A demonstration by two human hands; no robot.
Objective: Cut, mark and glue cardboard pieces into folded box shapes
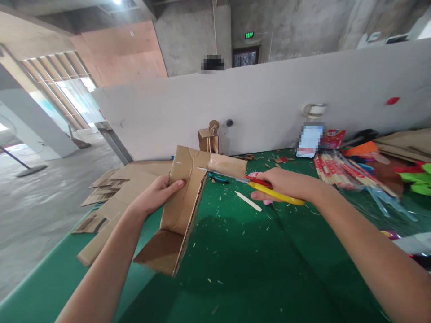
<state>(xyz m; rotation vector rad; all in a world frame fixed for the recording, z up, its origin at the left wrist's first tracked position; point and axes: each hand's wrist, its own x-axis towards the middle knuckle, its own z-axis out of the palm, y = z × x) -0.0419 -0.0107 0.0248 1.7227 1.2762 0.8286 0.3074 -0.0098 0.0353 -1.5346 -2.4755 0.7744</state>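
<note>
My left hand grips a folded piece of corrugated cardboard by its left edge, thumb on the inner face. The piece is held above the green table and bends into an L at its lower end. A narrow flap sticks out from its upper right side. My right hand is closed round the scissors, which have red and yellow handles. Their blades point left and lie along the lower side of the flap, with the tip near the fold. Below the scissors a white stick rests on the table.
The green table is strewn with small scraps. Flat cardboard sheets lie at the left. A small cardboard model stands by the white partition. On the right are a lit phone, packaged sticks and colourful materials.
</note>
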